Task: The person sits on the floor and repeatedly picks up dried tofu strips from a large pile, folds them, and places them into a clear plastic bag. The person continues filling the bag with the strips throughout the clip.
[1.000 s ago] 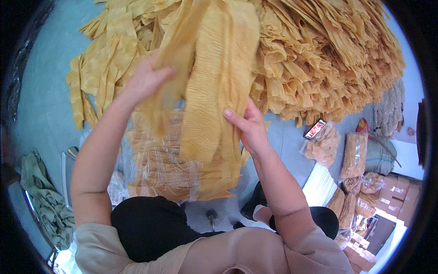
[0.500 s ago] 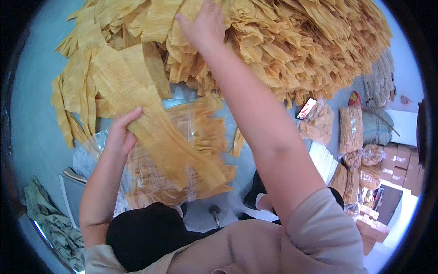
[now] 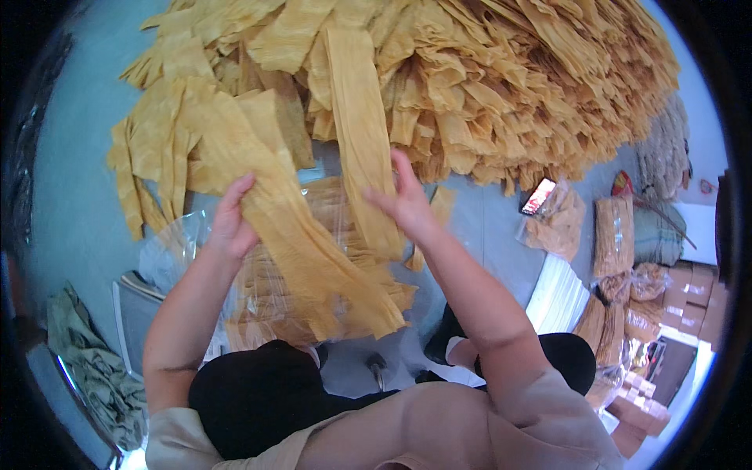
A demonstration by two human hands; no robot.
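My left hand (image 3: 235, 215) grips a long, wrinkled yellow sheet strip (image 3: 305, 258) that slants down to the right over a plastic-wrapped stack of similar strips (image 3: 265, 286). My right hand (image 3: 402, 204), fingers curled, is closed on a second long strip (image 3: 360, 117) that hangs from the upper pile, its thumb blurred against that strip. A large layered pile (image 3: 533, 94) of these sheets fills the upper view, with looser strips (image 3: 137, 164) draped at the left. My knees in black are below.
A lit phone (image 3: 538, 196) lies on a bag at right. Wrapped bundles (image 3: 613, 235), white sheets (image 3: 556, 294), a green sack (image 3: 656, 231) and cardboard boxes (image 3: 689, 305) line the right. A crumpled olive cloth (image 3: 98, 376) and a grey metal-edged object (image 3: 133, 325) lie at lower left, on the grey floor.
My right hand reached up into the pile and has come back down with a second strip, pulled toward me. My left hand still holds its strip, shifted slightly right.
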